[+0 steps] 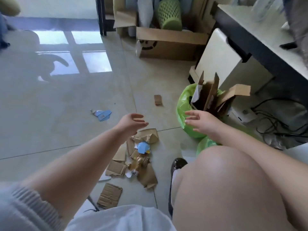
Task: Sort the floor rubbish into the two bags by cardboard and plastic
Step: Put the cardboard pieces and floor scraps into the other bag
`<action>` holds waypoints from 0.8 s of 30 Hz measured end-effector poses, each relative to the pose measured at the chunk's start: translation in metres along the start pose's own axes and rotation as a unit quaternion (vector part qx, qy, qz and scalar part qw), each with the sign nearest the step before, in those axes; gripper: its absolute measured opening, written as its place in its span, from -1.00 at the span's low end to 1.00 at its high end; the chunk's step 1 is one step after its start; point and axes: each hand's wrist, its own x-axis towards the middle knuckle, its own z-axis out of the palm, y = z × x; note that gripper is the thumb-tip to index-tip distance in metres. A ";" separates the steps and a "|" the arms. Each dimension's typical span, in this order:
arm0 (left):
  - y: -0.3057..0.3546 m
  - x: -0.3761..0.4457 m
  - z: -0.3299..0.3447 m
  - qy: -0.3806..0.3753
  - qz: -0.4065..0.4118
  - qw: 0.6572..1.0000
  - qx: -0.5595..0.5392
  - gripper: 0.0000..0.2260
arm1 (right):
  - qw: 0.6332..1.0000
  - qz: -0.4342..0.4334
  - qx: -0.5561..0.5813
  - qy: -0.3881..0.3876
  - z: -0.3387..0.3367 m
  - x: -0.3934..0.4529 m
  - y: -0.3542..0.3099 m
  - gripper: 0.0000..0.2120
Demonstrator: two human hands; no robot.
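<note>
While cardboard scraps (pixel 133 162) litter the floor, both hands' grips slack and empty: left hand (pixel 131 123), right hand (pixel 202 121) beside green bag (pixel 182 104).

Two hands (pixel 131 121) (pixel 199 120), two green bags (pixel 183 105) (pixel 205 144)

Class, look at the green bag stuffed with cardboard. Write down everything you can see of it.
The green bag is thin, glossy, translucent plastic, crinkled, standing open on the tiled floor beside a white cabinet. Brown cardboard pieces stick up out of its mouth, some upright, one flap leaning right. The right hand, fingers spread, hovers in front of it; whether it touches the bag cannot be told. Its lower part is hidden behind the arm.
</note>
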 end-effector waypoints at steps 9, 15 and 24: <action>-0.080 0.025 -0.021 0.022 -0.087 0.996 0.018 -0.58 | 0.987 0.031 -0.106 -0.117 0.051 0.046 0.024 -0.58; -0.117 0.063 -0.021 0.031 -0.112 0.988 0.099 -0.57 | 0.973 0.026 -0.157 -0.167 0.084 0.105 0.054 -0.57; -0.161 0.103 -0.036 -0.010 -0.104 0.899 0.426 -0.40 | 0.912 -0.093 -0.353 -0.188 0.132 0.190 0.073 -0.56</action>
